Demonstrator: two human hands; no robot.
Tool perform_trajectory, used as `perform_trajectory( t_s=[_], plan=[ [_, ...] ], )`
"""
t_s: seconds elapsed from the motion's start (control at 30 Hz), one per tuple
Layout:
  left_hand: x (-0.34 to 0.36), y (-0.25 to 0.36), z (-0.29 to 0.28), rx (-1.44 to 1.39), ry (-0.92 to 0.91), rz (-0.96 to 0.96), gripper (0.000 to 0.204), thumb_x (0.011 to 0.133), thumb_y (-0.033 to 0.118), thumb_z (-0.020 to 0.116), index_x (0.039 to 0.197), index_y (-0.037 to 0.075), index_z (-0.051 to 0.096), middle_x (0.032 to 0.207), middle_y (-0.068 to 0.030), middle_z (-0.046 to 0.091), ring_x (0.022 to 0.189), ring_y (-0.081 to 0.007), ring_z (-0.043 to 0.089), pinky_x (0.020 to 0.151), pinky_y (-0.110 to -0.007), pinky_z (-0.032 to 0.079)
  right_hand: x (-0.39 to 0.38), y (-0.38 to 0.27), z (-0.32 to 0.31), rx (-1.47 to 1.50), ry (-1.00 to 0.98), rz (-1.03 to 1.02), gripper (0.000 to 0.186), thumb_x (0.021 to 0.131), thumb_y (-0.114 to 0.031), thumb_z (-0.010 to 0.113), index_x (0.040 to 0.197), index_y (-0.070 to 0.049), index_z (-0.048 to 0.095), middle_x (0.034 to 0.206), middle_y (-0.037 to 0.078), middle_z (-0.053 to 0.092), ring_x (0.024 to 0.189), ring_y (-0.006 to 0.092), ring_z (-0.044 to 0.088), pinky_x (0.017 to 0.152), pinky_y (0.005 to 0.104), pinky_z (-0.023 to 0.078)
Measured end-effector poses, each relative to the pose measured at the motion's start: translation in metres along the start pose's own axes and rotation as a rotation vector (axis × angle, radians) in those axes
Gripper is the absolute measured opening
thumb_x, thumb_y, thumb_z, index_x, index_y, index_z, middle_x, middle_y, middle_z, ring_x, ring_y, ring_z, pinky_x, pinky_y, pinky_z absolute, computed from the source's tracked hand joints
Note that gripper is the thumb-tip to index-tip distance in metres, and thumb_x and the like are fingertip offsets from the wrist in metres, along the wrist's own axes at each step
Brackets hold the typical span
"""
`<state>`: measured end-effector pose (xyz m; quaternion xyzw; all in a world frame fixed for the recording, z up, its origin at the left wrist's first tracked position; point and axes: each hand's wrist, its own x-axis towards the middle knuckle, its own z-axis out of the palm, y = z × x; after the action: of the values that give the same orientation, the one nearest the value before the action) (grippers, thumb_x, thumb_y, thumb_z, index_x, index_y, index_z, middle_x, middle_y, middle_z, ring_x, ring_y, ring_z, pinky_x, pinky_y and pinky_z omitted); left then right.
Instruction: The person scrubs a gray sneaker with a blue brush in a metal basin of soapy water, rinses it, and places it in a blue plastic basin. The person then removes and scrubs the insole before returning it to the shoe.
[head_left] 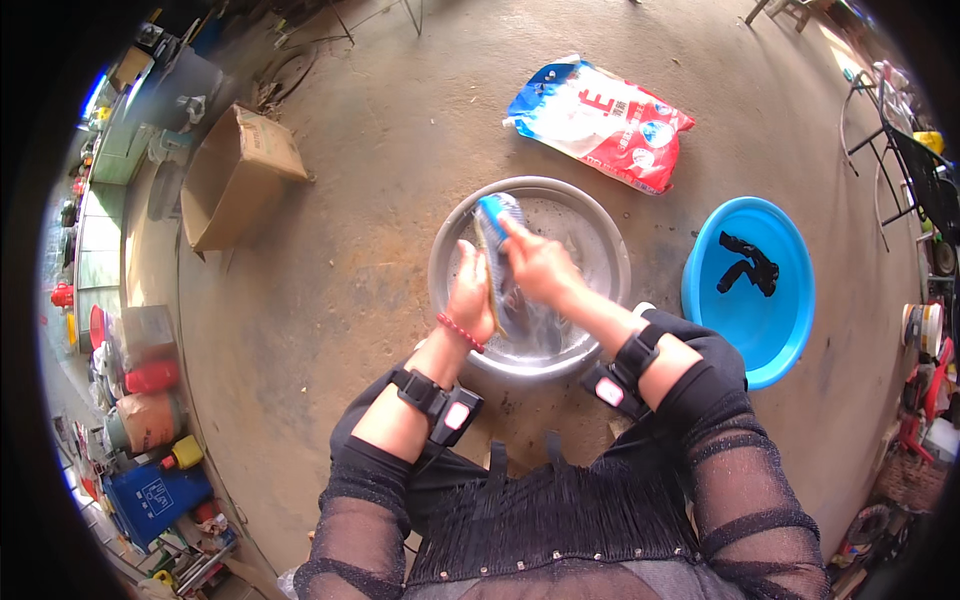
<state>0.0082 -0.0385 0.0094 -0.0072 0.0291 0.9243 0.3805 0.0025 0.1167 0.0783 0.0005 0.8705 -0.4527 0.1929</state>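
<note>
Item (pixel 496 250), blurred blue-grey, gripped by right hand (pixel 540 268), left hand (pixel 471 298) nearly flat against it.

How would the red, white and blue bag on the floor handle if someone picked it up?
The bag would probably flex and sag, since its surface is creased and its edges look crumpled. Lying flat on the floor, it seems unlikely to roll. Its shiny surface might be slippery.
</note>
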Motion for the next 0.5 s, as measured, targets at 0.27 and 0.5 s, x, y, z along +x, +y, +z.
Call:
perform_trajectory(
  t_s=[0.27, 0.5],
  plan=[
    [0.005, 0.000, 0.025, 0.352, 0.592, 0.282, 0.073, 0.096, 0.063, 0.017, 0.141, 0.008, 0.036, 0.135, -0.0138, 0.049, 0.124, -0.0284, 0.047, 0.108, -0.045, 0.036, -0.013, 0.002, 0.006, 0.037, -0.142, -0.093, 0.045, 0.094, -0.023, 0.051, 0.137, -0.014, 0.048, 0.098, 0.027, 0.064, 0.093, 0.0386, 0.065, 0.082, 0.0408, 0.050],
    [0.013, -0.025, 0.039, 0.320, 0.502, 0.272, 0.064, 0.100, 0.055, 0.021, 0.140, 0.008, 0.037, 0.134, -0.0097, 0.051, 0.122, -0.0245, 0.050, 0.105, -0.040, 0.039, 0.018, 0.040, 0.012, 0.049, 0.107, -0.127, 0.052, 0.093, -0.030, 0.056, 0.141, -0.018, 0.039, 0.099, 0.026, 0.065, 0.092, 0.0398, 0.064, 0.078, 0.0486, 0.050]
  ],
)
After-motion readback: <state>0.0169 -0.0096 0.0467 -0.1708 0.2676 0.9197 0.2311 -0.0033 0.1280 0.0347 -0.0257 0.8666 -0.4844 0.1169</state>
